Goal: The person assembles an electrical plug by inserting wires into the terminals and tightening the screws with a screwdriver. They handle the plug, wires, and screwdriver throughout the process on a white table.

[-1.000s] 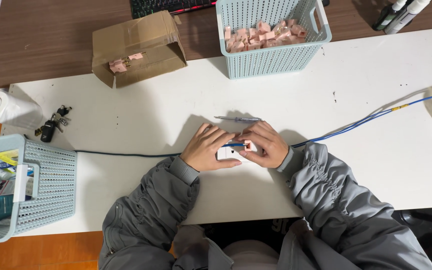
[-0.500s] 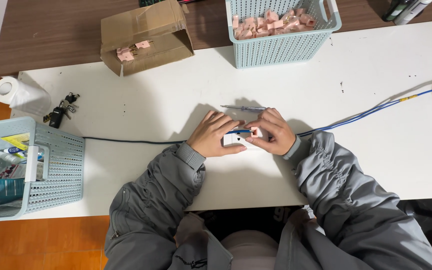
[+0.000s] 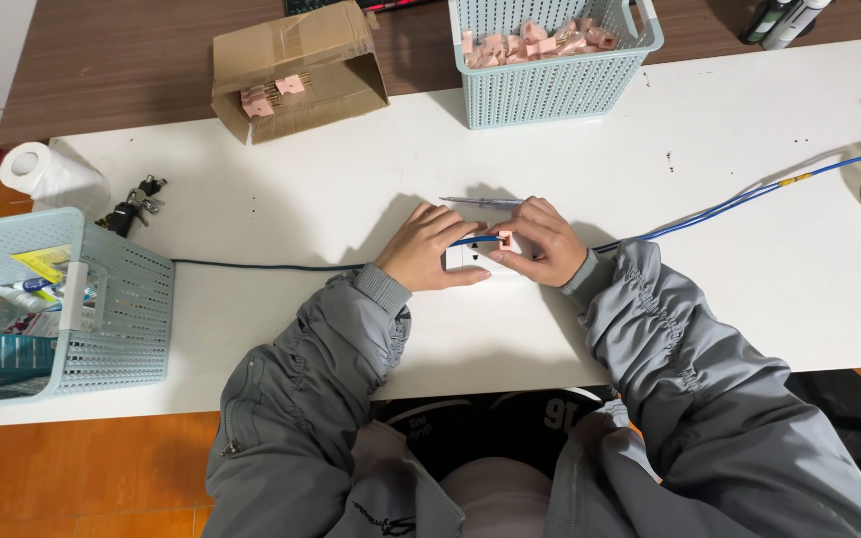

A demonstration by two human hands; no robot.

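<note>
A small white socket plate (image 3: 468, 257) lies on the white table (image 3: 251, 229) between my hands. My left hand (image 3: 423, 251) grips its left side. My right hand (image 3: 542, 241) presses on its right end, where a small pink part and a blue wire (image 3: 729, 204) meet it. The blue wire runs off to the right edge. A thin screwdriver (image 3: 480, 202) lies on the table just beyond my fingers. My fingers hide most of the plate.
A light blue basket (image 3: 550, 80) of pink parts stands at the back, an open cardboard box (image 3: 296, 70) with pink parts to its left. Another blue basket (image 3: 112, 299) sits at the left edge, with a paper roll (image 3: 47, 174), keys (image 3: 132, 204) and a dark cable (image 3: 251, 265).
My hands stay on the white plate with small finger shifts. The camera view has drifted, so the table's objects sit slightly differently in frame.
</note>
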